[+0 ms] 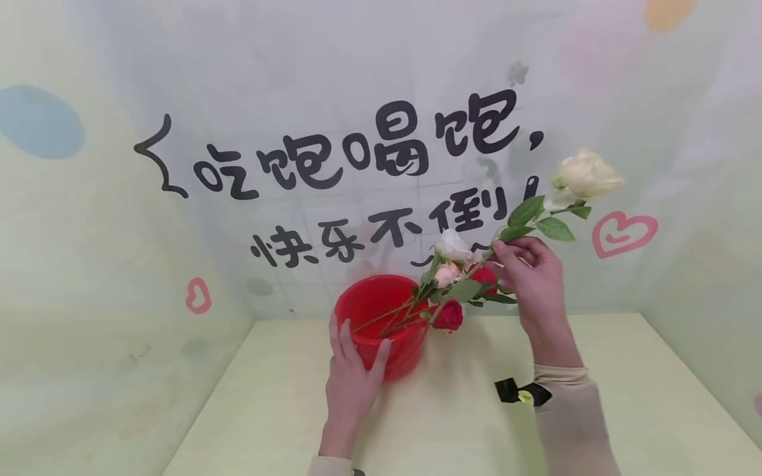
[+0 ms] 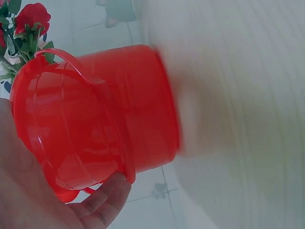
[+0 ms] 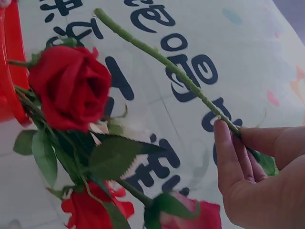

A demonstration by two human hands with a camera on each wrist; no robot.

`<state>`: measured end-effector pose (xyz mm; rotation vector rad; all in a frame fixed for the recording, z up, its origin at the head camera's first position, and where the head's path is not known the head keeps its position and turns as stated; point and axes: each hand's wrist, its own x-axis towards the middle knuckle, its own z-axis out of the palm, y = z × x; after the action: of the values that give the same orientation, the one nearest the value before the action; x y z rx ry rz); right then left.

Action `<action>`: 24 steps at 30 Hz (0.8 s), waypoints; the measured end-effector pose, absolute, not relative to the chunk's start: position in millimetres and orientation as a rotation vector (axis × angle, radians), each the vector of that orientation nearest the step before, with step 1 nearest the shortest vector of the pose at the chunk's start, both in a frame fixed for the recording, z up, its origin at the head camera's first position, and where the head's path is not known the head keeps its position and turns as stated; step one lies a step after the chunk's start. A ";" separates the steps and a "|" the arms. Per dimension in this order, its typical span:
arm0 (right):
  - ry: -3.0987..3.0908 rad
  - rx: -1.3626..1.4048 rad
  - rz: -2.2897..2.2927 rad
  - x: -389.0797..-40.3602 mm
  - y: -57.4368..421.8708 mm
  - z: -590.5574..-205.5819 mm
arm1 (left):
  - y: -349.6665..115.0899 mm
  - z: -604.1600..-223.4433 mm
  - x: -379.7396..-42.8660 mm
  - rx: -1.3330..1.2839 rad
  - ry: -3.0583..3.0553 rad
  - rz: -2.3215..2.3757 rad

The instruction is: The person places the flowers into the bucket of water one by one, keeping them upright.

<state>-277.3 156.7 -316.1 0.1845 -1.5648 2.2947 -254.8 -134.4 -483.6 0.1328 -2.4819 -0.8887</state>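
Observation:
A red plastic bucket (image 1: 381, 360) with a handle stands on the table, and my left hand (image 1: 352, 380) grips its near side at the rim. Several roses lean out over the bucket's right side: a white rose (image 1: 454, 246), a pale pink rose (image 1: 448, 274) and red roses (image 1: 448, 316). To the right of the bucket my right hand (image 1: 532, 271) pinches the green stem (image 3: 176, 69) of a cream-white rose (image 1: 588, 173) between thumb and fingers. That rose's head points up and right; its bare stem end slants down toward the bucket. The right wrist view shows that end apart from the bucket.
The pale tabletop (image 1: 452, 423) meets a white backdrop (image 1: 357, 66) with black writing behind the bucket, and side walls stand left and right. A small black thing with a yellow spot (image 1: 524, 396) shows beside the right sleeve.

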 end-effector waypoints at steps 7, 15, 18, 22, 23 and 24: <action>-1.560 0.116 2.299 -290.0 109.8 -327.1 | -132.9 -483.0 -251.7 0.146 -2.484 -0.891; -1.631 0.125 2.236 -289.7 78.0 -343.2 | -132.7 -484.1 -252.7 0.153 -2.497 -0.886; -1.661 0.149 2.189 -287.5 67.4 -346.6 | -133.7 -484.0 -252.6 0.151 -2.498 -0.878; -1.685 0.212 2.113 -282.1 53.6 -347.5 | -134.6 -484.8 -252.9 0.148 -2.493 -0.878; -1.684 0.236 2.090 -279.7 50.4 -347.1 | -134.6 -485.2 -253.2 0.145 -2.494 -0.879; -1.687 0.254 2.064 -277.3 47.3 -346.8 | -134.5 -485.6 -253.6 0.144 -2.495 -0.879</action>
<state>-277.3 47.3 -346.8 0.2535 -1.6868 2.0638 -253.6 -134.5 -485.6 0.1442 -2.4946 -0.8789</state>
